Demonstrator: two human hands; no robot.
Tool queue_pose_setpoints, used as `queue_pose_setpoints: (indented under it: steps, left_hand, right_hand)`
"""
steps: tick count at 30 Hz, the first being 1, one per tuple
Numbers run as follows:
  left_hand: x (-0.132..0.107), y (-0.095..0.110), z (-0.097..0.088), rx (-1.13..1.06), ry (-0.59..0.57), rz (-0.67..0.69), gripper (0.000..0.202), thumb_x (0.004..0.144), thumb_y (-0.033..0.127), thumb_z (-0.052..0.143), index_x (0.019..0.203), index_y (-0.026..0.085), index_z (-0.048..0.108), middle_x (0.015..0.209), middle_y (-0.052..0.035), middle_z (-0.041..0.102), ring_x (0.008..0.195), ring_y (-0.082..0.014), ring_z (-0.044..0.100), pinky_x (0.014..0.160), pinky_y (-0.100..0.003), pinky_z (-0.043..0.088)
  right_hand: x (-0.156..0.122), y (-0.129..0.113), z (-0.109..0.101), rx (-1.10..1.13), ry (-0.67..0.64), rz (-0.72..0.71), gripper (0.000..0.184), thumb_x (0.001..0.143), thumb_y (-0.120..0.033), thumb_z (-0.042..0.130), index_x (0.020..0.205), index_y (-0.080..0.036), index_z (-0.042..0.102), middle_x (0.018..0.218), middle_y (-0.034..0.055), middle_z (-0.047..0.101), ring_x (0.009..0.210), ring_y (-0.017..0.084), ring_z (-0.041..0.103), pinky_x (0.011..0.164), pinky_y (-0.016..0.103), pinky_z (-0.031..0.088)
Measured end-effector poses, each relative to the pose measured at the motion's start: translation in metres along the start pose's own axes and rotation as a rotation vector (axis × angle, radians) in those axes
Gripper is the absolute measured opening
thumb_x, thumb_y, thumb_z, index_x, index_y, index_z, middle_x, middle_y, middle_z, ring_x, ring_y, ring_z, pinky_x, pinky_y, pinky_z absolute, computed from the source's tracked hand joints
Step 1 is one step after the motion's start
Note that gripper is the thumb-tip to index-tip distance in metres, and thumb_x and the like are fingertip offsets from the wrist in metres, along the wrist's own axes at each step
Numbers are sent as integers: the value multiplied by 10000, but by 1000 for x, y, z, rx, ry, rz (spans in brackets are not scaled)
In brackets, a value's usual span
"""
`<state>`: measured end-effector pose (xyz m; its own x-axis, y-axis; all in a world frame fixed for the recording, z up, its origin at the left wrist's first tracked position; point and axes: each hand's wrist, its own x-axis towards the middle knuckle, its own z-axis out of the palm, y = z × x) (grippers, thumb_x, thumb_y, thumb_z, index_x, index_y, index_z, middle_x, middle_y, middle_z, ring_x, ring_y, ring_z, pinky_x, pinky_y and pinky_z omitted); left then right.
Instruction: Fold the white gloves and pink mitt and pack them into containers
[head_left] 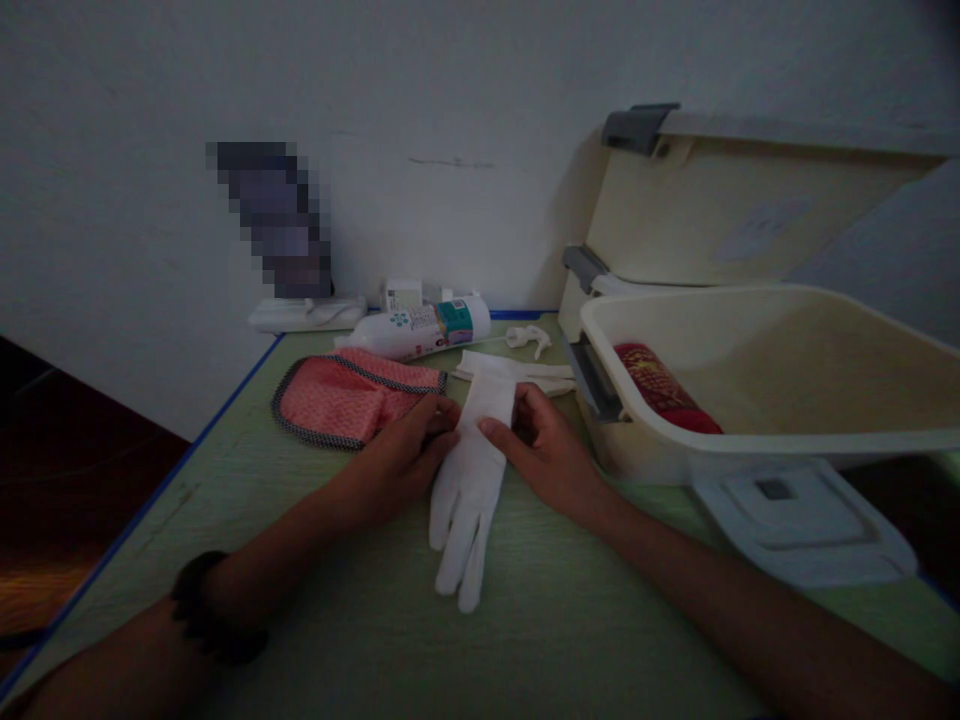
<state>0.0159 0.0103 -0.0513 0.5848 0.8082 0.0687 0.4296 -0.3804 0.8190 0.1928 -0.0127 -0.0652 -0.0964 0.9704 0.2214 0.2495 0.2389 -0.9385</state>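
Note:
A white glove (471, 478) lies flat on the green table (555, 610), fingers pointing toward me. My left hand (409, 450) pinches the glove's left edge near the cuff. My right hand (544, 450) presses its fingertips on the glove's right edge at the same height. A second white glove (525, 372) lies just behind, partly under the first. A pink mesh cloth with a dark border (352, 397) rests left of the gloves, touching my left hand.
A cream plastic bin (765, 440) at right holds a red cylinder (664, 388); its open lid (750, 200) leans against the wall. A white tray lid (802, 515) lies in front. A white bottle (420, 328) lies on its side by the wall.

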Motion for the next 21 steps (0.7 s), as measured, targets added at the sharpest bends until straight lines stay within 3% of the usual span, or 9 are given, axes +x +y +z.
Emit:
queue_pose_setpoints:
  steps: [6,10,15,21]
  left_hand:
    - [0,1,0,-36,-40,-44,327,844,293,481,1133,175,381,808,-14,635,711,-159,603,598,-270,464]
    - [1,2,-3,-105,-122,-56,186,845,305,477,969,180,537,901,-28,655,839,-180,621,717,-296,481]
    - [5,-2,-7,-381,-53,-165,167,803,307,546,911,180,555,877,-27,673,862,-190,633,764,-324,492]
    - [7,1,-10,-459,-1,-271,197,776,340,580,886,179,555,732,4,667,677,-155,629,631,-288,494]
  right_hand:
    - [-1,-2,-1,44,-22,-27,194,821,-319,520,978,-209,488,855,13,556,740,140,532,639,278,437]
    - [-3,-4,-2,65,-44,-50,215,829,-311,517,1023,-220,494,863,15,558,763,143,543,664,282,457]
    - [-1,-4,-4,165,-146,-23,369,798,-269,565,1145,-220,451,1000,52,585,874,167,576,738,313,483]
    - [2,0,-3,263,-173,1,251,815,-265,538,1058,-210,513,824,8,588,738,133,572,626,265,464]
